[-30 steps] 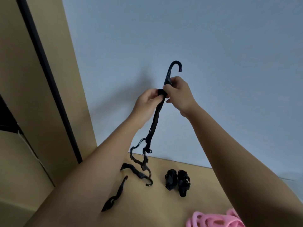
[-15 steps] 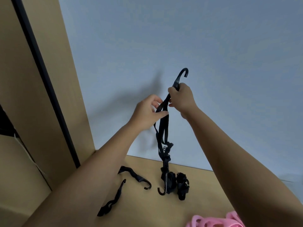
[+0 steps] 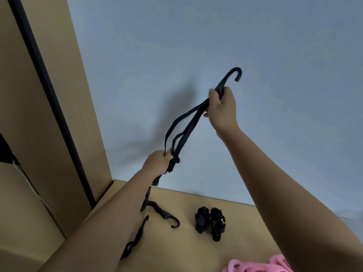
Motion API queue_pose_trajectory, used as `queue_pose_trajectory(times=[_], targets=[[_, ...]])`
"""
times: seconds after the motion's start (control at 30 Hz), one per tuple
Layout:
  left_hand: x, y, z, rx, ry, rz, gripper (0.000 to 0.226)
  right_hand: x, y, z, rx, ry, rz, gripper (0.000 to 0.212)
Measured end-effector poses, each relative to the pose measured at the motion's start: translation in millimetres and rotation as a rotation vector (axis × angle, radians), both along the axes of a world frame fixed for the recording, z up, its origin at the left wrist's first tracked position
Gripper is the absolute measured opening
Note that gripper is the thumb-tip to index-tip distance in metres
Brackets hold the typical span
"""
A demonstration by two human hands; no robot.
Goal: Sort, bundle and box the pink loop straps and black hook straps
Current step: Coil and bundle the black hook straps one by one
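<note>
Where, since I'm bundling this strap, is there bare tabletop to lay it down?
Bare table lies between the two bundles and the pink straps, also right of the bundles up to the right forearm. Crowded beside the left forearm: two loose hook straps.

Matt black webbing strap [image 3: 182, 132], wood-look tabletop [image 3: 245, 238]

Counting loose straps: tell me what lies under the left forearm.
Two black straps run under the left forearm: a hooked strap and a wavy strap, both on the table. Their covered ends are hidden.
</note>
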State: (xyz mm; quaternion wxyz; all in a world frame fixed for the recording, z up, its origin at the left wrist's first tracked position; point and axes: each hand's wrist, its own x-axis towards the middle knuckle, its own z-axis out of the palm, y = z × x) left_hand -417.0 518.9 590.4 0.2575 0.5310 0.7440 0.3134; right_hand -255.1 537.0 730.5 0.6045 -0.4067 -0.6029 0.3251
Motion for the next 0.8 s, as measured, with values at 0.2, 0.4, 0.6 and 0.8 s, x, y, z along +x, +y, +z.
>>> queue_pose_trajectory(times=[0.2,0.4,0.6,0.8], targets=[[26.2,-11.9,57.8,0.206,-0.442,-0.254,0.049,-19.1,-5.1,-8.2,-0.059,-0.089,0.182,0.012],[44.0,-13.3,85.7,0.283,-0.465,-0.349,0.018,-17.5,-7.9,-5.9,-0.110,-0.045,0.262,0.019],[59.2,-9.8,64.6,0.179,-0.558,-0.329,0.025,1.1,6.9,-16.7,-0.260,0.106,0.220,0.019],[55.8,-9.4,29.4,0.029,-0.483,-0.264,0.023,17.0,19.4,-22.5,-0.365,0.529,0.246,0.021]])
